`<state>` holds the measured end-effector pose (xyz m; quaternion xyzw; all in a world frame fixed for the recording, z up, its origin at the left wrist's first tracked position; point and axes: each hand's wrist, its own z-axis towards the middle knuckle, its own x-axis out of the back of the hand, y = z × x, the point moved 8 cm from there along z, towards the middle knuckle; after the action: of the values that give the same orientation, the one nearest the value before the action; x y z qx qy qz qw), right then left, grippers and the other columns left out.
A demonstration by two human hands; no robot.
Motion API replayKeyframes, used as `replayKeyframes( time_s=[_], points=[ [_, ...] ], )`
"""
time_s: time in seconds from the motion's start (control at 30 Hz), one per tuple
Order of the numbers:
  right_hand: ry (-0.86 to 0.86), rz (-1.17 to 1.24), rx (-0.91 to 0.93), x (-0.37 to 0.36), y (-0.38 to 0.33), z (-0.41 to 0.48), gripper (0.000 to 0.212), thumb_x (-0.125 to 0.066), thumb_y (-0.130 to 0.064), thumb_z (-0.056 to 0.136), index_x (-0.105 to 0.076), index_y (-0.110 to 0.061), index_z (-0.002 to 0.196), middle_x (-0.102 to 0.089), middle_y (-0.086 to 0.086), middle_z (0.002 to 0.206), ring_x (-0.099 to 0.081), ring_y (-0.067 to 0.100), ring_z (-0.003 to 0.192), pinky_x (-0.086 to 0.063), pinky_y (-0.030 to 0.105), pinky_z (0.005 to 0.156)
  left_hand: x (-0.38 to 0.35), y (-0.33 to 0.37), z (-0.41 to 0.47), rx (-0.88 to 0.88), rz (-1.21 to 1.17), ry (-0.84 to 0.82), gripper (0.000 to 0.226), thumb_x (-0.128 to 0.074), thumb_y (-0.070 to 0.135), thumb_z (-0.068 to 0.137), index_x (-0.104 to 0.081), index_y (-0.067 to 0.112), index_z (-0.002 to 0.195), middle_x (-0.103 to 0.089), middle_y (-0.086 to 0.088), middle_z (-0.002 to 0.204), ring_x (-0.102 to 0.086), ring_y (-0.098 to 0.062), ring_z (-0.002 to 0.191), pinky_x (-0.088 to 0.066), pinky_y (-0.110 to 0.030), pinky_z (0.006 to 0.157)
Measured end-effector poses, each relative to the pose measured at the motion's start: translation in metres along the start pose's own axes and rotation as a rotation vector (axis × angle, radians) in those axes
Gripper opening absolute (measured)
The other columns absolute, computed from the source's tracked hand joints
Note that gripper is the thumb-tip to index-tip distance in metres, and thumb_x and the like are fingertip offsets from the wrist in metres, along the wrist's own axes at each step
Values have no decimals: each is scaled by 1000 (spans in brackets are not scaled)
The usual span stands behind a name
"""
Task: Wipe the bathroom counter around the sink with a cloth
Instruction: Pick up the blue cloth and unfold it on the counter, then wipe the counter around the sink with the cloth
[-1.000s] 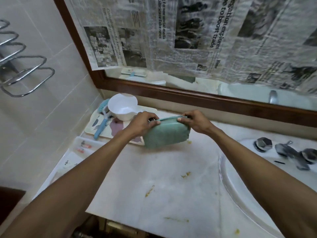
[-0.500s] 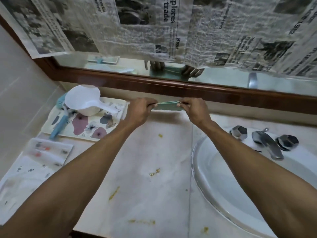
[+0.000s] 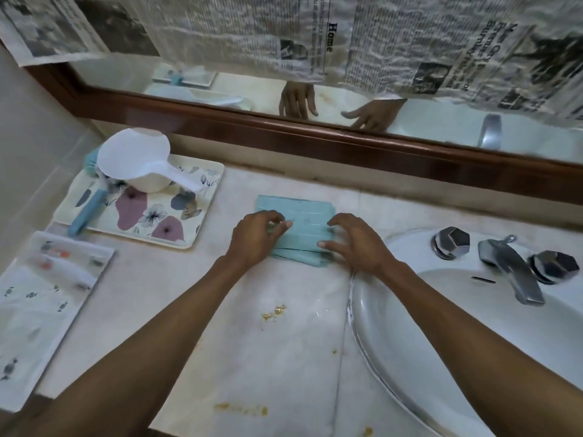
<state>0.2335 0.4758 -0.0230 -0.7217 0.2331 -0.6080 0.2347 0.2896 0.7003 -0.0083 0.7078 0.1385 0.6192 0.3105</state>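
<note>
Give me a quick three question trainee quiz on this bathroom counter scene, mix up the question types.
1. True or false: the folded cloth lies flat on the counter.
2. The white scoop rests on: A) the sink B) the floral tray C) the tap.
3. Fill in: yellowish crumbs lie on the counter, nearer the person than the ____.

Key: 1 true; 2 B; 3 cloth.
</note>
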Motion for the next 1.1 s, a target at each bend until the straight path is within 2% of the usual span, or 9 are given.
replayKeyframes(
  time_s=[0.07, 0.13, 0.2, 0.27, 0.43, 0.63, 0.77, 0.97, 1.1],
  points=[
    [63, -50, -7, 8, 14, -3, 57, -55, -67, 85, -57, -26, 124, -52, -5, 138, -48, 17, 126, -40, 39, 106, -23, 17, 4, -37, -26, -7, 52, -51, 63, 91, -68, 23, 121, -66, 2, 130, -59, -18, 121, -44, -33, 100],
    [142, -132, -62, 15, 33, -6, 52, -49, -59, 93, -55, -22, 129, -45, 2, 148, -39, 20, 137, -33, 41, 111, -61, 28, 6, -24, 120, -99, 74, -37, 73, 89, -47, 26, 145, -41, -4, 157, -33, -26, 147, -25, -46, 119],
    [209, -198, -149, 19, 54, -8, 52, -45, -51, 98, -50, -15, 134, -39, 10, 153, -34, 26, 142, -30, 44, 114, -96, 28, 5, 45, 273, -176, 88, -27, 82, 86, -15, 34, 158, -3, -1, 169, 2, -29, 155, 3, -56, 120],
    [232, -225, -229, 19, 70, -10, 54, -42, -48, 99, -45, -10, 138, -34, 16, 155, -30, 31, 143, -28, 47, 115, -115, 26, 2, 73, 337, -163, 92, -22, 85, 84, 1, 37, 159, 14, 2, 168, 17, -29, 154, 17, -59, 116],
    [303, -283, -279, 17, 76, -17, 54, -38, -48, 99, -45, -11, 139, -35, 11, 156, -31, 28, 143, -24, 44, 116, -102, 7, 1, -27, 408, -33, 64, -25, 54, 96, -21, 37, 158, -14, 2, 168, -9, -30, 155, -3, -69, 117],
    [338, -292, -289, 19, 74, -18, 52, -37, -44, 98, -47, -12, 137, -37, 8, 156, -33, 27, 142, -27, 43, 114, -57, -59, 28, 135, 458, -58, 62, -18, 50, 98, -5, 40, 158, -1, 6, 169, 3, -28, 155, 4, -69, 116],
    [358, -303, -281, 18, 75, -16, 50, -37, -42, 98, -48, -13, 136, -39, 7, 155, -35, 27, 141, -30, 44, 113, -76, -32, 65, 254, 400, -72, 62, -19, 50, 100, 2, 41, 158, 8, 0, 169, 13, -38, 153, 13, -73, 111],
    [351, -294, -290, 19, 74, -16, 48, -35, -37, 100, -48, -12, 140, -40, 4, 155, -32, 27, 143, -26, 42, 115, -121, 33, 17, -125, 446, -180, 66, -15, 53, 93, -10, 41, 157, -6, 2, 169, 2, -37, 154, 5, -70, 116],
    [348, -293, -274, 19, 74, -17, 48, -34, -37, 100, -50, -12, 138, -42, 5, 154, -34, 28, 142, -27, 43, 114, -98, 12, -23, -370, 467, -211, 66, -27, 46, 92, -23, 38, 157, -20, 5, 166, -13, -29, 154, -6, -61, 120]
  ],
)
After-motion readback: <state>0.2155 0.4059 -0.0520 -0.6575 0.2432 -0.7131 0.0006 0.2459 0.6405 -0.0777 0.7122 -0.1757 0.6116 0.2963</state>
